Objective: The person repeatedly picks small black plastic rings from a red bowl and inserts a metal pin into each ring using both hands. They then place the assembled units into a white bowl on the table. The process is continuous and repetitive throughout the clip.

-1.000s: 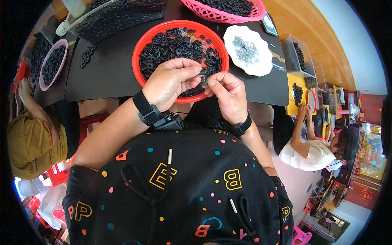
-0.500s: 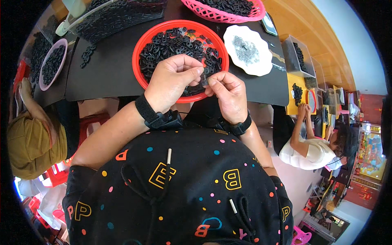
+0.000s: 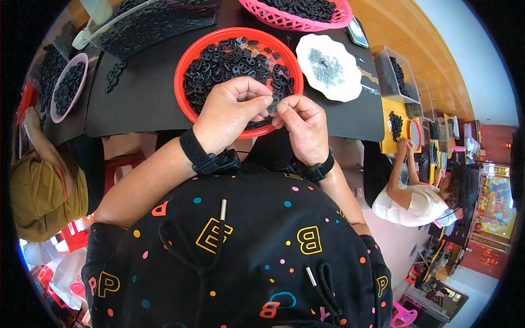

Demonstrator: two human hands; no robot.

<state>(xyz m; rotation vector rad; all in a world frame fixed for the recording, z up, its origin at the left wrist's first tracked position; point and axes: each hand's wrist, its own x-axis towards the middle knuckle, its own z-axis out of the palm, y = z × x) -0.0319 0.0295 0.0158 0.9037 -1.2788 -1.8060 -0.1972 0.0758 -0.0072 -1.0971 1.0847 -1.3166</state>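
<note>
Over the near part of a red round tray (image 3: pixel 185 104), both my hands meet with thumbs and forefingers pinched. My left hand (image 3: pixel 232 106) and my right hand (image 3: pixel 302 123) close on a small black piece (image 3: pixel 274 105) between their fingertips; the fingers cover most of it. Heaped in the tray are many small black plastic pieces with holes (image 3: pixel 224 63). To the right of the tray, a white scalloped plate (image 3: pixel 350 82) carries a spread of tiny clear or silvery bits (image 3: pixel 326 66). Each of my wrists wears a black strap.
A pink basket (image 3: pixel 298 23) of black pieces stands at the back, beside a phone-like device (image 3: pixel 357 33). A clear bin (image 3: pixel 158 27) of black pieces is at back left, with a few loose pieces (image 3: pixel 114 75) nearby. Other people sit left (image 3: pixel 46 186) and right (image 3: pixel 407 202).
My hands stay pinched together over the tray, with only slight finger movement. The whole view has shifted slightly.
</note>
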